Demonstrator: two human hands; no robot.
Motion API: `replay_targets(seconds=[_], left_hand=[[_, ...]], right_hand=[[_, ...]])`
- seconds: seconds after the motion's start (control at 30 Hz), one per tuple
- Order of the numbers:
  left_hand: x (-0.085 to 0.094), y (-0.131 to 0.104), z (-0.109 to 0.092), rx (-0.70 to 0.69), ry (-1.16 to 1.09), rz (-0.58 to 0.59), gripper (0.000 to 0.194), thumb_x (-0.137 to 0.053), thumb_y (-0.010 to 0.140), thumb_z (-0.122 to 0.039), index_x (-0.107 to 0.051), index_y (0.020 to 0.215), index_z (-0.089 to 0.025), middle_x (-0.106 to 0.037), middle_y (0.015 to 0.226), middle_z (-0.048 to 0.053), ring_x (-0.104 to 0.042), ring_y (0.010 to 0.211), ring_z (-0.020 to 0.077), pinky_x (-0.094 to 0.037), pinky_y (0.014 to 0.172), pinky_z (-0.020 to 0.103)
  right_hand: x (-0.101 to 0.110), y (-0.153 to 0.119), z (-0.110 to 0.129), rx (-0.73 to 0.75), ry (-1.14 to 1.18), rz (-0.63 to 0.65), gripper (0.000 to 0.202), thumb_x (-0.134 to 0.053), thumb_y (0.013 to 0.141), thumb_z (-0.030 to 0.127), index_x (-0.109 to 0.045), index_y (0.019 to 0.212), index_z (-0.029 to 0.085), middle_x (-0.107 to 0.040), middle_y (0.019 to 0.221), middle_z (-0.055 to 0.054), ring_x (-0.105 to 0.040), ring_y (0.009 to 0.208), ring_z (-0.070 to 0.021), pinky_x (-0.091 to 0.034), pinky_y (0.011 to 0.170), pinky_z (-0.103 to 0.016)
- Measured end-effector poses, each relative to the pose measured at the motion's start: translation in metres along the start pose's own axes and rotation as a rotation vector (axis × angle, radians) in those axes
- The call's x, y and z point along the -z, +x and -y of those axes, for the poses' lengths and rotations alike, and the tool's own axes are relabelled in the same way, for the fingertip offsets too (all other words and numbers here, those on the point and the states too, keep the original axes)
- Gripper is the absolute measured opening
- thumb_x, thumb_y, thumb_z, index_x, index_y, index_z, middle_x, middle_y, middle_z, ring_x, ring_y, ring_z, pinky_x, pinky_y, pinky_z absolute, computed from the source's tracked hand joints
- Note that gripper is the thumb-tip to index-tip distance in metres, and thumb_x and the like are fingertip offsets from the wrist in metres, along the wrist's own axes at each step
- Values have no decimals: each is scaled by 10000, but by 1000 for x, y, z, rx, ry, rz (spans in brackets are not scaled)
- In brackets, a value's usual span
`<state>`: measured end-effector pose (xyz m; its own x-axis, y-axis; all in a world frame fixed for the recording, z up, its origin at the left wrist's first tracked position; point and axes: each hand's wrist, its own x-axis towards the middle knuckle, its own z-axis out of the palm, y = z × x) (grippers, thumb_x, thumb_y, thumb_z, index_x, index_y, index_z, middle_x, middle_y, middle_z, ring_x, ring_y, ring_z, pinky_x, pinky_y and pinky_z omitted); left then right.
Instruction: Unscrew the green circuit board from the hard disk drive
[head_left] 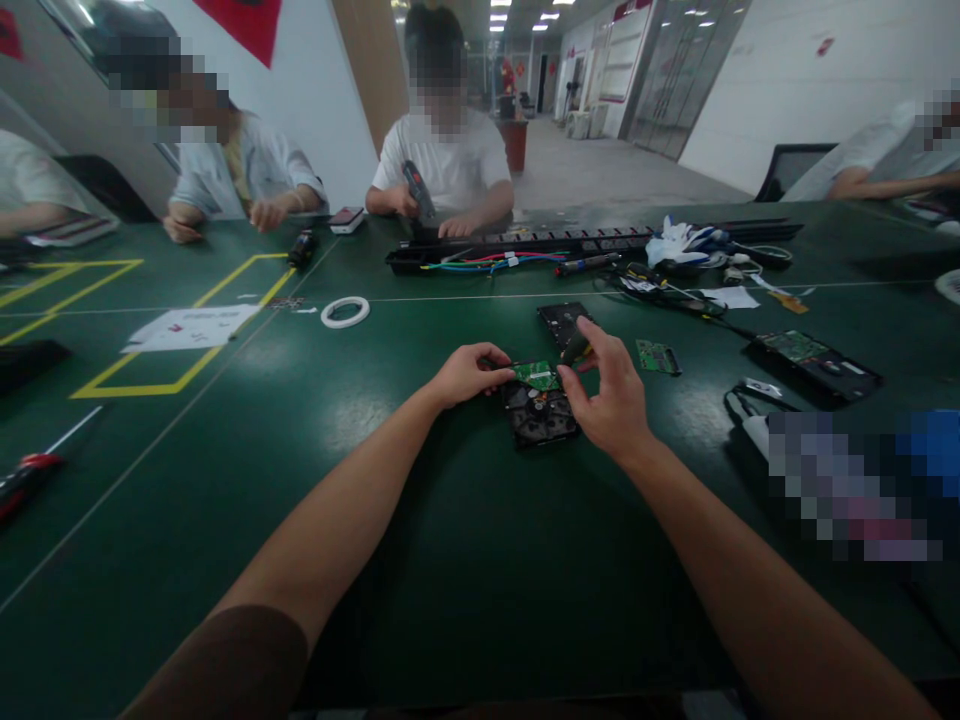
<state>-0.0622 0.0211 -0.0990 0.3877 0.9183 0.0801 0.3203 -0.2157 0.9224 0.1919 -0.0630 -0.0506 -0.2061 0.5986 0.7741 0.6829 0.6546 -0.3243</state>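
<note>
A hard drive [541, 425] lies on the green table in front of me, its dark underside facing up. A green circuit board [535, 376] sits over its far end. My left hand [474, 376] pinches the left edge of that board between thumb and fingers. On the other side, my right hand [611, 390] is closed around a small dark-handled screwdriver [575, 349], tilted near the board's right end; its tip is hidden. Just behind lies a second hard drive [561, 322], partly covered by my right hand.
Right of my hands lie a loose circuit board [658, 357] and another drive [814, 365]. A roll of white tape [345, 312], a paper sheet [191, 328] and a red-handled screwdriver [34, 480] are leftward. Across the table, a person holds a power screwdriver [418, 188] behind a black rail [525, 245].
</note>
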Motion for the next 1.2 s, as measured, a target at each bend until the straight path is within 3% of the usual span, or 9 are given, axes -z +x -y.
replay_targets(seconds=[0.23,0.47,0.6,0.73,0.97,1.13,1.2], left_hand=[[1,1,0,13,17,-3,315,-841,844,-331,-707,1080,-170,-749,927,43,-625,592,91,-511,522,221],[0,-2,-4,1,9,3,297,-830,852,-318,-698,1067,-161,-745,929,43,-622,582,85,-505,514,217],[0,-3,-6,1,7,1,292,-828,854,-312,-695,1061,-156,-740,917,38,-613,572,80,-501,513,216],[0,-2,-5,4,11,1,291,-830,852,-308,-700,1063,-156,-738,910,42,-615,580,86,-498,515,220],[0,0,-1,9,7,-1,309,-834,844,-336,-705,1068,-168,-742,936,42,-628,603,95,-511,526,223],[1,-1,-2,15,12,5,311,-832,847,-342,-706,1073,-170,-745,940,41,-625,598,92,-512,528,224],[1,-1,-2,13,14,5,304,-831,849,-333,-707,1074,-169,-744,932,43,-627,599,93,-514,530,227]], right_hand=[[-3,-3,-3,-46,-10,10,786,-636,943,228,-275,1628,366,-548,1541,-78,-707,999,-255,-638,961,-525],[-3,-2,-3,-6,2,0,826,-638,931,205,-239,1639,355,-508,1585,-91,-681,1210,-304,-679,863,-482],[-2,-1,-2,-1,39,7,823,-620,931,180,-234,1639,343,-534,1554,-98,-682,1222,-301,-657,954,-514],[-2,-1,-3,-38,97,32,808,-607,936,179,-241,1636,350,-581,1487,-92,-720,1123,-279,-663,946,-515],[-1,-2,-2,-38,6,16,797,-636,940,231,-269,1626,404,-591,1464,-69,-707,894,-226,-656,904,-499],[-1,-2,0,-21,40,33,826,-586,953,188,-199,1651,401,-526,1576,-55,-696,1170,-277,-636,986,-499],[-2,-3,0,-46,75,33,835,-584,957,186,-173,1656,387,-513,1597,-58,-705,1187,-273,-634,1005,-497]])
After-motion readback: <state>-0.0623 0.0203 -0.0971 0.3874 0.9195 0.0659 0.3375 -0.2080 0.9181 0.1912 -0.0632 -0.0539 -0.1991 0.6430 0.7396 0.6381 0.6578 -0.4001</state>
